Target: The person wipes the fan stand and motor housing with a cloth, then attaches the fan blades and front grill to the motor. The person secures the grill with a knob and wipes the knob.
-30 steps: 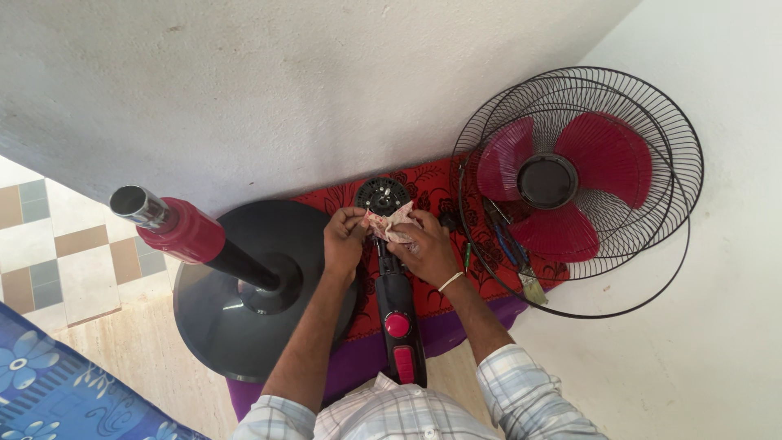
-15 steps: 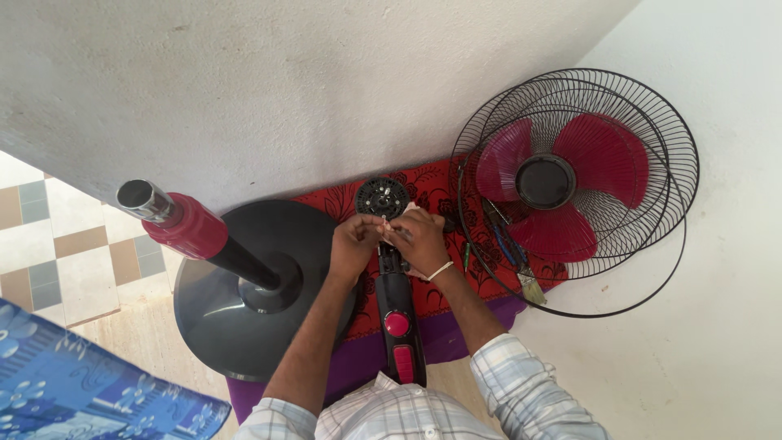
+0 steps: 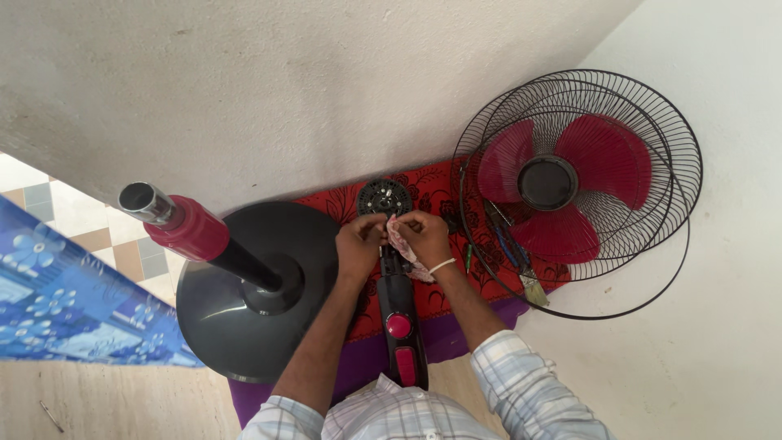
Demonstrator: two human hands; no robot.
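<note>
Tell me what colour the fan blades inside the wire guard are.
The fan blades are dark red around a black hub, best seen in the head view.

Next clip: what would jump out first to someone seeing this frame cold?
Likely the red fan blade inside black wire grilles, lying at the right against the white wall. Next, the round dark stand base at lower left, its pole with a red collar pointing toward the camera. In the middle, over a red patterned mat, the left hand and right hand hold a small cloth at the black-and-red fan body.
</note>
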